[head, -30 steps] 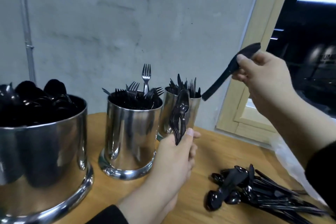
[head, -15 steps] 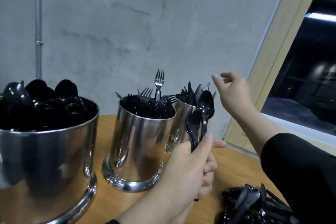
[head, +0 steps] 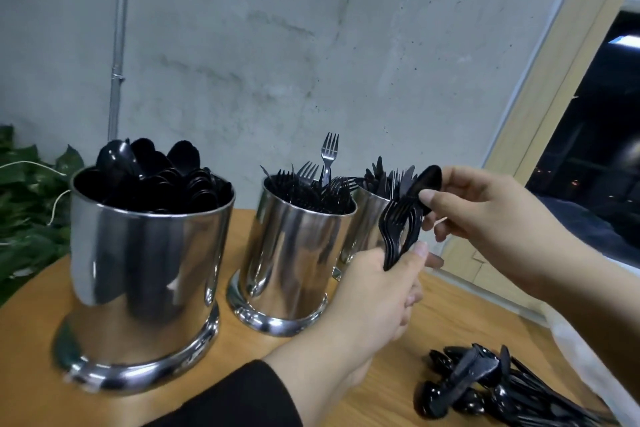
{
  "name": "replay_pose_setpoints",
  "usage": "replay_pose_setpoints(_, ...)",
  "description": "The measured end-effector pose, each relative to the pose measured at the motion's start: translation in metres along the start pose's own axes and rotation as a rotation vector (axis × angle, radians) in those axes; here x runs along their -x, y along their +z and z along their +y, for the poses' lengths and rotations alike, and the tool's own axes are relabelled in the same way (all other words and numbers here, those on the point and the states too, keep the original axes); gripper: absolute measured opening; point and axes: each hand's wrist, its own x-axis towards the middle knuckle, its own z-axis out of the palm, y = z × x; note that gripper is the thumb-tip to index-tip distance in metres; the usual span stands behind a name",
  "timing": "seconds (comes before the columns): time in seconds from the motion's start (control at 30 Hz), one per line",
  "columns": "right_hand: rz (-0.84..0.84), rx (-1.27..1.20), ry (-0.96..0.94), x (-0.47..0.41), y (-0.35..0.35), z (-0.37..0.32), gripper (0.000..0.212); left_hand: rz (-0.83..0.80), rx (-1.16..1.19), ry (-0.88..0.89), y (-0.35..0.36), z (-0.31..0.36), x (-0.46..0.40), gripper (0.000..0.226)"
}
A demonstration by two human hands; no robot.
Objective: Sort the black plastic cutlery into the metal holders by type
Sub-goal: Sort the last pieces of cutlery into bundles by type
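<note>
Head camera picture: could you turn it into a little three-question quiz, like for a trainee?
1. True or false: the left hand holds a bundle of forks.
2. What does the right hand pinch? A) black spoon B) knife C) cup
3. Fill in: the largest holder, farthest left, is full of ____.

Key: 1 true; 2 A; 3 spoons.

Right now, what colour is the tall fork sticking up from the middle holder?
Silver metal, unlike the black plastic around it; head view. Tall fork, middle holder.
</note>
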Motion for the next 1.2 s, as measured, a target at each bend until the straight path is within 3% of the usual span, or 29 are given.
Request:
replay_pose_setpoints(0.07,0.098,0.057,-0.024,0.004,-0.006,-0.013,0.008,0.006,0.019,0.021,0.001,0.003,0.001,0.045)
replay_pose_setpoints(0.13,0.302,0.078,-0.071,-0.004,-0.022,-0.032,0.002,0.021,0.063,0.059,-0.002,0.008,0.001,0.044)
replay_pose_setpoints(0.17,0.394,0.052,-0.067,-0.008,-0.032,-0.043,0.018,0.040,0.065,0.072,-0.004,0.009,0.000,0.045)
replay_pose_setpoints(0.23,0.426,0.015,-0.125,-0.016,-0.060,-0.042,0.070,0.081,0.032,0.064,-0.009,0.009,-0.003,0.049)
replay_pose_setpoints(0.27,0.451,-0.003,-0.209,-0.024,-0.067,-0.039,0.079,0.089,0.014,0.045,-0.011,0.010,-0.004,0.051)
replay_pose_setpoints(0.3,0.418,-0.032,-0.270,-0.029,-0.060,-0.050,0.070,0.081,0.006,0.023,-0.013,0.011,-0.004,0.053)
replay_pose_setpoints(0.4,0.332,-0.118,-0.338,-0.041,0.007,-0.092,0.007,-0.011,0.005,-0.011,-0.022,0.015,-0.003,0.044)
replay_pose_setpoints(0.63,0.237,-0.093,-0.313,-0.067,0.080,-0.108,0.008,-0.058,-0.142,-0.083,-0.044,0.009,0.010,0.023)
replay_pose_setpoints(0.83,0.173,-0.016,-0.227,-0.086,0.117,-0.108,0.004,-0.079,-0.186,-0.139,-0.047,0.011,0.015,0.026)
replay_pose_setpoints(0.97,0.114,0.016,-0.197,-0.088,0.133,-0.100,0.004,-0.026,-0.192,-0.143,-0.047,0.009,0.012,0.049)
replay_pose_setpoints(1.03,0.070,0.052,-0.195,-0.085,0.137,-0.097,0.005,0.001,-0.173,-0.152,-0.046,0.010,0.012,0.050)
replay_pose_setpoints(1.2,-0.157,0.357,-0.209,-0.072,0.139,-0.092,0.019,0.005,-0.162,-0.151,-0.046,0.011,0.010,0.051)
